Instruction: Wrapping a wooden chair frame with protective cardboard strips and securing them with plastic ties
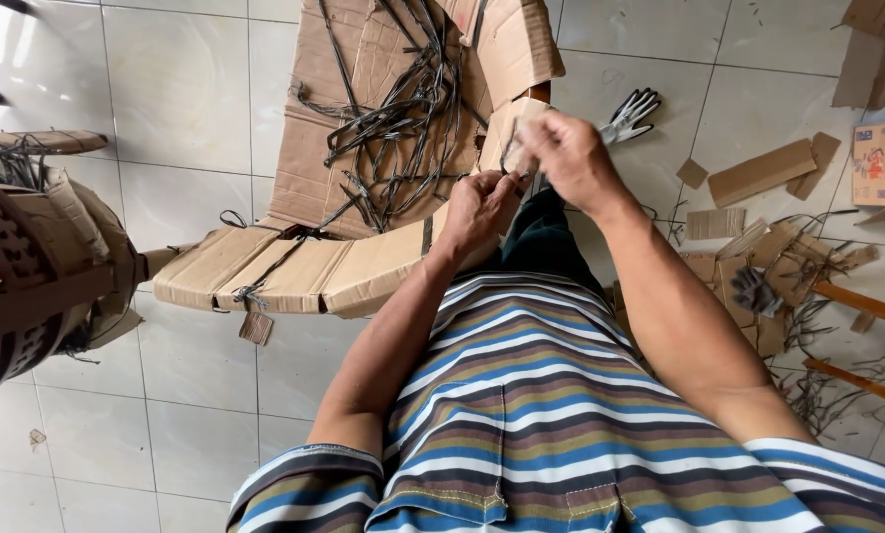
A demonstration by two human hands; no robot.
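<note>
**Hands at the cardboard edge, scraps to the right**

The left hand (477,209) and right hand (569,158) meet side by side over the near right edge of the flattened cardboard box (295,266), a small cardboard piece (514,133) between them. A tangle of strapping strips (398,118) lies on the box, beyond the hands. A glove (630,115) lies on the floor just right of the right hand. Farther right, cardboard scraps (763,173) are scattered, with a second glove (755,291) among them. A woven basket (28,266) stands at far left.
</note>
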